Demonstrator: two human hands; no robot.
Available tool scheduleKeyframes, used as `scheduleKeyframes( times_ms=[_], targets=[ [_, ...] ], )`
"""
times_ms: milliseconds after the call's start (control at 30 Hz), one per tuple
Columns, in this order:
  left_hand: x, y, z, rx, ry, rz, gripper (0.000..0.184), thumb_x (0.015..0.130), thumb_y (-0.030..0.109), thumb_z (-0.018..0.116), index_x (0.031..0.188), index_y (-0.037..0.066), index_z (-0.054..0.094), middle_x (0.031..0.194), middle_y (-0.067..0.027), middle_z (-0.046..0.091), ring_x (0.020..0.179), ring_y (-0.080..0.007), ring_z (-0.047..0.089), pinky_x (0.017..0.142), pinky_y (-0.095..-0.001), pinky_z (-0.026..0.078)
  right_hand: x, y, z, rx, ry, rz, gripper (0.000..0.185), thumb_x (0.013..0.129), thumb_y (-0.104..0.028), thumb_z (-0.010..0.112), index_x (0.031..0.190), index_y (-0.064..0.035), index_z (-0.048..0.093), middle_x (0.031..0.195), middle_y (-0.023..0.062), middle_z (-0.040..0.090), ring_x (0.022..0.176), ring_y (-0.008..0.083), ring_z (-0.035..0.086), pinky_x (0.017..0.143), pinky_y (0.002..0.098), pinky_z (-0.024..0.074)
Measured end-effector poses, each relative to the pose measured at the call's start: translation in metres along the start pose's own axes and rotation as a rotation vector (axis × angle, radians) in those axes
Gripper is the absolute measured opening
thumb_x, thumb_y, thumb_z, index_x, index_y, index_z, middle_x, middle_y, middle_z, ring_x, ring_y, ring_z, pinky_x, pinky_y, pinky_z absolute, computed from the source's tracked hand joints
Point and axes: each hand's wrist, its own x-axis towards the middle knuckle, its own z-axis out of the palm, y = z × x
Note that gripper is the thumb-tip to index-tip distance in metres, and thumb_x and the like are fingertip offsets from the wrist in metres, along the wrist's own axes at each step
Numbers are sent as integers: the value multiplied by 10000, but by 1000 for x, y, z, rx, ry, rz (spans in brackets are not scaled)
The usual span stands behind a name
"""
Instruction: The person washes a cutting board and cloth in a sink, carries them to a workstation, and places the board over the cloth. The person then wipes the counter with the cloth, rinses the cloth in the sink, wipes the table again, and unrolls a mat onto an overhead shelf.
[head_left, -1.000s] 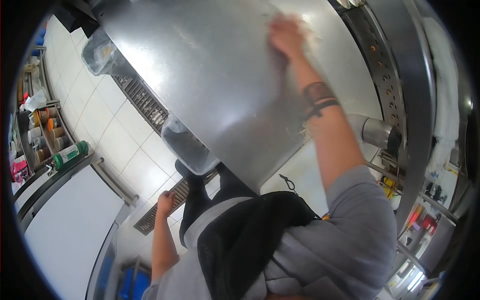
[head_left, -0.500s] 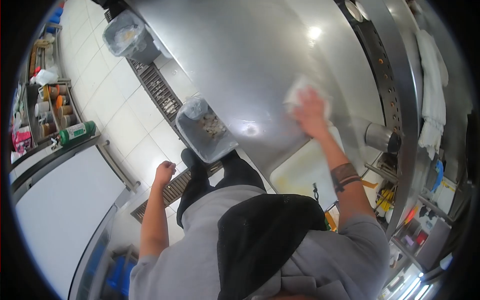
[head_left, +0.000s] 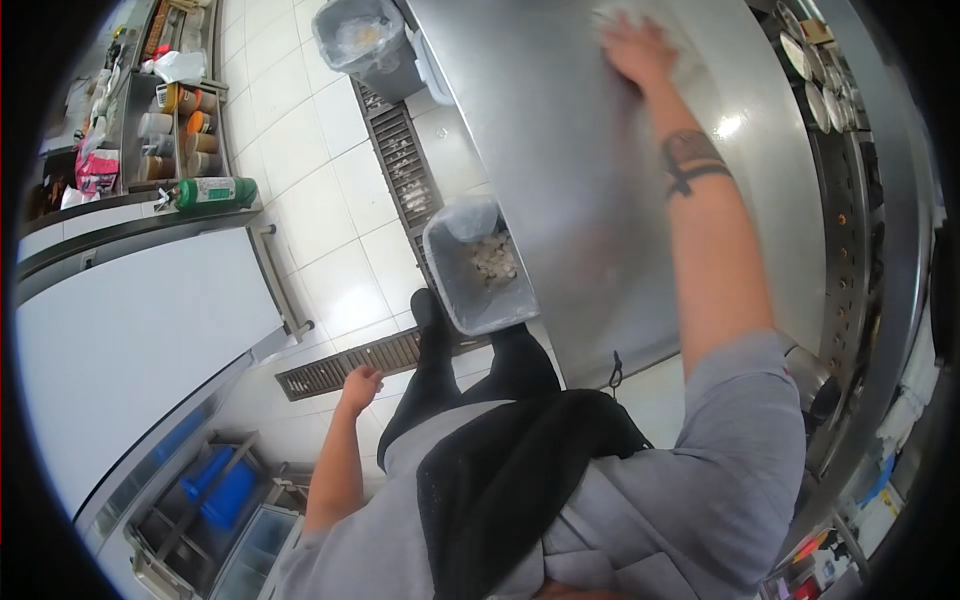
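My right hand (head_left: 640, 50) is stretched far out over the steel worktop (head_left: 560, 180), pressing down on a whitish cloth (head_left: 690, 65) with the fingers spread over it. Most of the cloth is covered by the hand or blends into the bright steel. My left hand (head_left: 363, 386) hangs at my side above the floor, fingers loosely curled, and nothing shows in it.
A lined bin (head_left: 455, 285) with pale scraps stands against the worktop by my feet; another lined bin (head_left: 390, 75) is farther along. A white-topped counter (head_left: 150, 340) lies to the left, with a green canister (head_left: 215, 192) beyond it. Metal containers (head_left: 815, 75) line the far right.
My right hand has slid the cloth farther away along the worktop. My body and view have shifted, and the white board near my right arm is now mostly hidden.
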Motion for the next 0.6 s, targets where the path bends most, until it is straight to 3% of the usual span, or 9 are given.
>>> scheduleKeyframes(
  times_ms=[33, 67, 100, 167, 333, 400, 467, 600],
  targets=[
    [-5, 2, 5, 23, 12, 10, 274, 911, 241, 635, 883, -30, 665, 757, -122, 698, 680, -200, 656, 655, -350, 518, -10, -43, -6, 34, 49, -83, 653, 995, -583, 366, 1584, -322, 263, 1664, 105, 202, 1530, 371, 167, 1164, 698, 144],
    [-8, 5, 8, -11, -2, 20, 278, 909, 246, 636, 880, -29, 668, 758, -127, 700, 695, -206, 665, 669, -353, 519, -6, -72, 15, 206, 139, -269, 488, 1034, -414, 376, 1453, -208, 518, 1597, 176, 338, 1477, 419, 273, 1204, 584, 175],
    [-9, 7, 11, -14, -6, 25, 278, 909, 246, 636, 880, -29, 668, 758, -127, 700, 695, -206, 665, 669, -353, 519, -45, -102, -24, 300, 74, -327, 476, 1027, -386, 390, 1436, -188, 532, 1559, 191, 396, 1457, 409, 314, 1209, 542, 194],
    [-6, 12, 16, 9, -29, 81, 283, 914, 243, 627, 896, -35, 679, 765, -131, 705, 712, -205, 672, 678, -354, 520, -72, -142, 3, 157, 128, -450, 601, 1021, -539, 335, 1579, -320, 281, 1663, 98, 208, 1530, 369, 167, 1181, 669, 139],
    [26, 27, 4, 112, -127, 218, 283, 917, 234, 616, 960, -37, 689, 792, -132, 712, 723, -205, 675, 686, -345, 524, -214, -154, -3, 166, 73, -668, 579, 1023, -442, 422, 1570, -289, 311, 1664, 91, 208, 1540, 320, 159, 1210, 613, 118],
    [38, 33, -9, 36, -167, 245, 285, 914, 217, 614, 1004, -46, 680, 803, -134, 715, 723, -205, 673, 686, -335, 528, -282, -128, -18, 81, -9, -610, 590, 1017, -429, 443, 1572, -276, 310, 1666, 87, 204, 1543, 312, 151, 1217, 598, 111],
    [51, 37, -26, 72, -197, 277, 294, 927, 226, 614, 1042, -40, 670, 820, -128, 717, 734, -199, 675, 683, -334, 527, -337, -102, -12, 293, -75, -577, 576, 1030, -409, 429, 1568, -229, 326, 1673, 59, 188, 1549, 302, 119, 1236, 554, 62],
    [76, 24, -68, 103, -200, 265, 324, 923, 249, 619, 1093, -26, 648, 860, -120, 723, 754, -190, 680, 668, -333, 524, -409, -36, -1, 256, -81, -335, 606, 1024, -449, 435, 1580, -255, 293, 1676, 52, 176, 1549, 309, 115, 1235, 556, 51]
  ],
)
